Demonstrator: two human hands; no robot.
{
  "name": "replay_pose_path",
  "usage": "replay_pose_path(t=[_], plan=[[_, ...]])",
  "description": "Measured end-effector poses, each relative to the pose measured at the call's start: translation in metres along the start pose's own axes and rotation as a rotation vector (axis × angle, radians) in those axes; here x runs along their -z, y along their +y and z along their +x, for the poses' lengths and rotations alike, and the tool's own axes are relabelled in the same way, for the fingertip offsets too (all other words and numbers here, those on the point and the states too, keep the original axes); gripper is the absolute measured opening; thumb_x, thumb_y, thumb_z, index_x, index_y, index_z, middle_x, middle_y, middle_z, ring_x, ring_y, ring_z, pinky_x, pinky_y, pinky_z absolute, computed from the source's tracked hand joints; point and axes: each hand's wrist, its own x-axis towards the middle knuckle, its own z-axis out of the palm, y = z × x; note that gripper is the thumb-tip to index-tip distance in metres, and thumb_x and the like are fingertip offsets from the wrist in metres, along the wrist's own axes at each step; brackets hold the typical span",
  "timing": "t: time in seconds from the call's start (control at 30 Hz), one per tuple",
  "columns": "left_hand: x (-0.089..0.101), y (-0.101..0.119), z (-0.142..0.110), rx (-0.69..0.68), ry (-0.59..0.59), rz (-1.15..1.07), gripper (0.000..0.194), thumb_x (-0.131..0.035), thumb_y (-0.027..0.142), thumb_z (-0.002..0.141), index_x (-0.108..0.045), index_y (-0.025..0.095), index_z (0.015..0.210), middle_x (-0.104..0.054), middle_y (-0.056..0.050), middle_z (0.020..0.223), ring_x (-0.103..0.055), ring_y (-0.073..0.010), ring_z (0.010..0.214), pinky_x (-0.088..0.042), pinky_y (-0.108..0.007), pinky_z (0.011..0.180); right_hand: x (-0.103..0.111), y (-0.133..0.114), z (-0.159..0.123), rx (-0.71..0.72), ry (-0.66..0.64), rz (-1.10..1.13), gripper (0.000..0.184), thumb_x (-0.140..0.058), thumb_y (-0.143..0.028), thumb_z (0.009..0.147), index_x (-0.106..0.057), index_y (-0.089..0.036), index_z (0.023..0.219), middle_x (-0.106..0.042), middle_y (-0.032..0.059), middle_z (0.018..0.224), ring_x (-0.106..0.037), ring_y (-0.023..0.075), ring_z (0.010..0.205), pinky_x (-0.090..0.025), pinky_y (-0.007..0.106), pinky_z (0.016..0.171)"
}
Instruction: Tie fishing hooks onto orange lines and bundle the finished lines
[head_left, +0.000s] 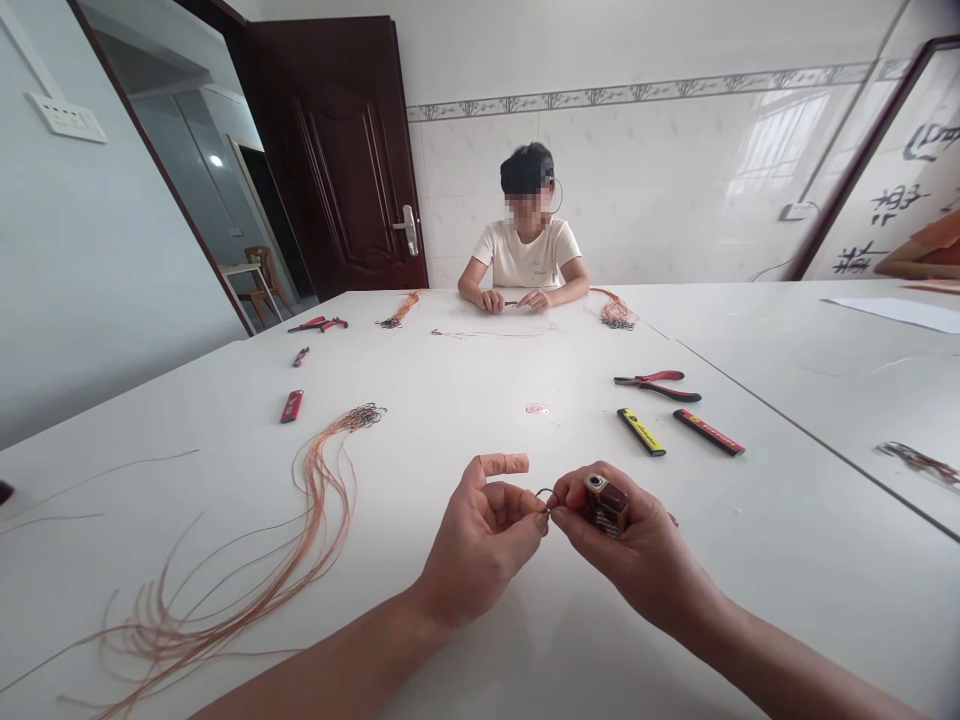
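Dark and curved, a hook (547, 494) is pinched in your left hand (476, 550), index finger raised apart, above the worktop (450, 390) towards its near edge. Your right hand (637, 530) closes thumb and forefinger beside it, also gripping a dark red object (607, 505). Orange lines (300, 560) trail towards the near left corner.

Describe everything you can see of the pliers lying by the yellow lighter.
The pliers have slim, dark, metal-looking jaws pointing left and two red handles with black parts, probably plastic or rubber grips. They lie flat on the white table, handles spread, just beyond the yellow lighter. Only the table seems to touch them. Whether the jaw tips meet is too small to tell.
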Motion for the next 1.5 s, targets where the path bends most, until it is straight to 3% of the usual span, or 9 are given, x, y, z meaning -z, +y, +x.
replay_pose_path(t=[0.4,0.8,0.93,1.03,1.3,1.5], plan=[[0.001,-0.001,0.003,-0.017,0.016,0.005,0.029,-0.059,0.019,0.074,-0.046,0.022,0.099,-0.058,0.000,0.075,-0.053,-0.0105,0.071,-0.041,-0.025,0.066,-0.004,0.002,0.005,-0.087,0.028,-0.192,0.001,-0.048,-0.020,0.072,-0.047,-0.021,0.072,-0.053,-0.0001,0.070,-0.040,0.0089,0.052,-0.032,0.021,0.045],[0.001,0.003,0.003,-0.060,0.110,-0.019,0.035,-0.058,0.018,0.074,-0.042,0.026,0.104,-0.056,0.004,0.072,-0.051,-0.0086,0.068,-0.040,-0.023,0.065,-0.011,0.004,0.004,-0.064,-0.043,-0.052,0.005,-0.046,-0.024,0.077,-0.044,-0.020,0.074,-0.038,-0.0049,0.057,-0.032,0.0082,0.050,-0.029,0.021,0.045],[0.003,0.011,0.003,-0.059,0.161,-0.026,0.036,-0.058,0.016,0.073,-0.042,0.025,0.104,-0.056,0.004,0.072,-0.051,-0.0087,0.067,-0.040,-0.024,0.069,-0.007,0.007,0.003,-0.133,-0.147,-0.016,0.026,-0.044,-0.043,0.080,-0.051,-0.020,0.090,-0.039,-0.0044,0.057,-0.038,0.0091,0.050,-0.033,0.021,0.046],[0.004,0.014,0.003,-0.063,0.169,-0.021,0.036,-0.058,0.016,0.072,-0.042,0.025,0.104,-0.057,0.004,0.072,-0.052,-0.0090,0.068,-0.041,-0.024,0.070,-0.004,0.006,0.002,-0.263,-0.230,0.095,0.038,-0.037,-0.053,0.081,-0.050,-0.019,0.089,-0.041,-0.0037,0.059,-0.037,0.0078,0.047,-0.030,0.020,0.042],[0.005,0.014,0.003,-0.067,0.165,0.005,0.037,-0.060,0.018,0.071,-0.043,0.025,0.102,-0.056,0.005,0.069,-0.051,-0.0092,0.066,-0.040,-0.025,0.067,-0.004,0.006,0.000,-0.326,-0.271,0.391,0.041,-0.037,-0.054,0.082,-0.051,-0.017,0.093,-0.045,-0.0014,0.066,-0.038,0.0078,0.051,-0.030,0.021,0.047],[0.004,0.013,0.001,-0.063,0.130,0.046,0.035,-0.058,0.018,0.074,-0.042,0.026,0.104,-0.055,0.004,0.071,-0.050,-0.0085,0.066,-0.040,-0.023,0.065,-0.008,0.019,0.002,-0.470,-0.196,0.418,0.049,-0.029,-0.057,0.081,-0.053,-0.015,0.073,-0.043,-0.0026,0.055,-0.032,0.0059,0.044,-0.023,0.019,0.043]])
